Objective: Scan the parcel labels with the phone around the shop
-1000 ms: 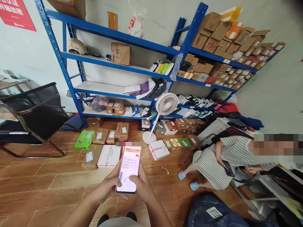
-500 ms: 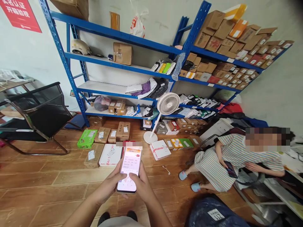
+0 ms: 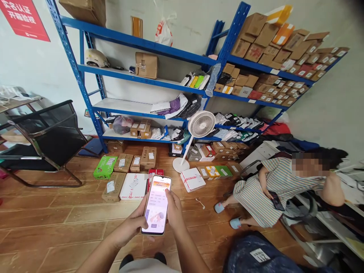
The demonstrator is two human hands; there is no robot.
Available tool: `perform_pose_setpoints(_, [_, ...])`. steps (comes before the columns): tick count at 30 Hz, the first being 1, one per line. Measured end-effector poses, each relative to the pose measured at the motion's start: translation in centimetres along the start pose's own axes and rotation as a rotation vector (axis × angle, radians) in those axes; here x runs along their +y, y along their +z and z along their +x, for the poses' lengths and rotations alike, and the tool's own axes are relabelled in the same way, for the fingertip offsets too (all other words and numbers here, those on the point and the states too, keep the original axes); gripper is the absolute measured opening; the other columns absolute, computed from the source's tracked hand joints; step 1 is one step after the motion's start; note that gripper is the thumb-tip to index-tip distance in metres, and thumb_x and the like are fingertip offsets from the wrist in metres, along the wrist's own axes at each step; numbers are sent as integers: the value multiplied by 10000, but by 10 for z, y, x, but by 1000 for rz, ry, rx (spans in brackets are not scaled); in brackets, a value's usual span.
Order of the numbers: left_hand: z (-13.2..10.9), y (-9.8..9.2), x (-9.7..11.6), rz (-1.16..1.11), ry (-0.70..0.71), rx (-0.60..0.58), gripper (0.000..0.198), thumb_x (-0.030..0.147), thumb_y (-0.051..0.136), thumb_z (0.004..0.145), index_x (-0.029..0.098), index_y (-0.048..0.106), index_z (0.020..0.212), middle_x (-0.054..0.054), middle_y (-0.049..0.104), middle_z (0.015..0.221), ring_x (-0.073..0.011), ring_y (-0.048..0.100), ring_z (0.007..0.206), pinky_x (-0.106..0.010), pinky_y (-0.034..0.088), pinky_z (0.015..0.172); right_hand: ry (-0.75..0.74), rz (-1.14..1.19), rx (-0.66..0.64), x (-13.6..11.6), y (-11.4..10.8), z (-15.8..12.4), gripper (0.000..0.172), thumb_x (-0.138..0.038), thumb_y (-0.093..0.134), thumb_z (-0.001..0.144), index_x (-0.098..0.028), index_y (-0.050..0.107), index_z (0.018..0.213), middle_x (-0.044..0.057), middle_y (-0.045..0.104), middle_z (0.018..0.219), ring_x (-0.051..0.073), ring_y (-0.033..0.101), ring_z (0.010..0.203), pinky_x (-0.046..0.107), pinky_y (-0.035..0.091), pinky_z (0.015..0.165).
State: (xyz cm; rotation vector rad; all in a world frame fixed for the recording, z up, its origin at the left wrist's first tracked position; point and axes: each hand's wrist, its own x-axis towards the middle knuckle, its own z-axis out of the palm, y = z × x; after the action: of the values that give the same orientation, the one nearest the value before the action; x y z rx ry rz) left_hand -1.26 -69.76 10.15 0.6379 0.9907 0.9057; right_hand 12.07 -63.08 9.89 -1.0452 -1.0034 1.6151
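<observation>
A smartphone (image 3: 156,206) with a lit screen is held upright in front of me, above the wooden floor. My left hand (image 3: 133,223) wraps its left side, the thumb lying over the lower left of the screen. Along the right edge rests my right hand (image 3: 174,212), its thumb touching the upper right part of the screen. The fingers behind the phone are hidden. Just past the phone's top lie a flat white box (image 3: 133,185) and a red box (image 3: 155,173) that the phone partly covers.
Blue shelves (image 3: 136,77) with parcels line the wall. A white fan (image 3: 182,164) stands among floor parcels. Left is a black chair (image 3: 48,132); at right a seated person (image 3: 261,189) holds a phone. A dark blue sack (image 3: 256,254) lies near my right, a white cable (image 3: 200,203) farther off.
My right thumb has moved from the screen's lower middle up to its upper right. The left thumb has slid lower. On the screen, the keyboard area now shows a picture. The seated person has raised an arm.
</observation>
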Motion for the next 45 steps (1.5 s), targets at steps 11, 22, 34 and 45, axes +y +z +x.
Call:
perform_pose_setpoints(11, [-8,2,1,-32,74,-69,1049,114,451,615,360,-63,1496,-59,534,1324,-248,596,936,-324,567,613,-103,-60,72,11,-1,-23,300,-489,569,721,-195,617,696,9,622,655,185,521,634,261,436,545])
perform_pose_setpoints(22, [-18,8,2,-4,69,-27,1008,133,445,592,278,35,1502,-83,570,1264,-246,601,914,-307,563,593,-64,-23,32,13,2,-30,352,-524,607,700,-175,566,676,-7,594,602,149,493,571,242,408,530])
perform_pose_setpoints(34, [-22,5,-1,-33,74,-1,1044,159,438,594,262,-71,1499,-97,550,1287,-232,592,863,-337,558,604,-54,13,61,13,5,-36,387,-581,643,694,-194,632,697,16,663,675,190,583,667,257,484,583])
perform_pose_setpoints(45, [-23,-2,2,12,97,-27,1030,149,441,606,285,-43,1505,-78,478,1410,-296,593,1024,-350,553,663,-45,9,34,20,15,-32,400,-505,745,622,-144,673,778,40,711,699,164,569,587,259,473,548])
